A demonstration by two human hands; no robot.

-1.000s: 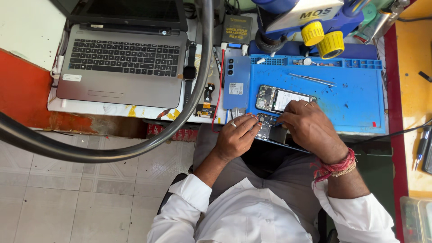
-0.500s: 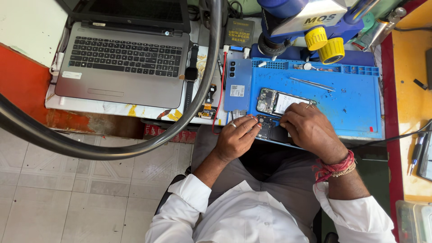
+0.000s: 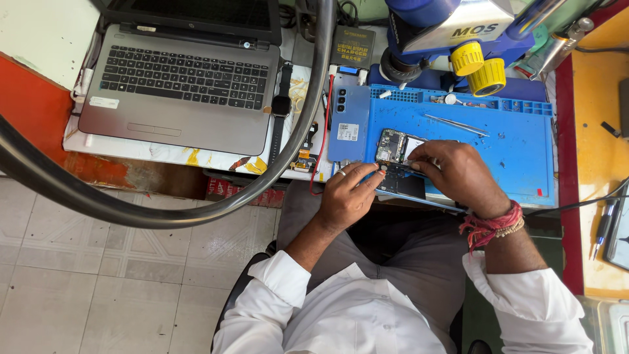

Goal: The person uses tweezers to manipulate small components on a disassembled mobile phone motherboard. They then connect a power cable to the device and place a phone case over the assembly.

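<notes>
An opened phone [image 3: 392,148] with its circuit board showing lies on a blue work mat [image 3: 511,151] at the bench's near edge. My left hand [image 3: 346,196] grips the phone's lower left edge with thumb and fingers. My right hand [image 3: 458,172], with red threads on the wrist, rests over the phone's right part, fingertips pinched on the board area. Whether it holds a small tool is hidden by the fingers.
A grey laptop [image 3: 180,88] sits at the left. A blue phone back cover [image 3: 347,124] and a smartwatch [image 3: 280,105] lie between laptop and mat. Tweezers [image 3: 455,124] rest on the mat. A microscope head [image 3: 458,33] hangs above. A thick black hose [image 3: 196,203] curves across the view.
Both hands stayed on the phone. My right fingers shifted slightly left over the board, and the view moved a little.
</notes>
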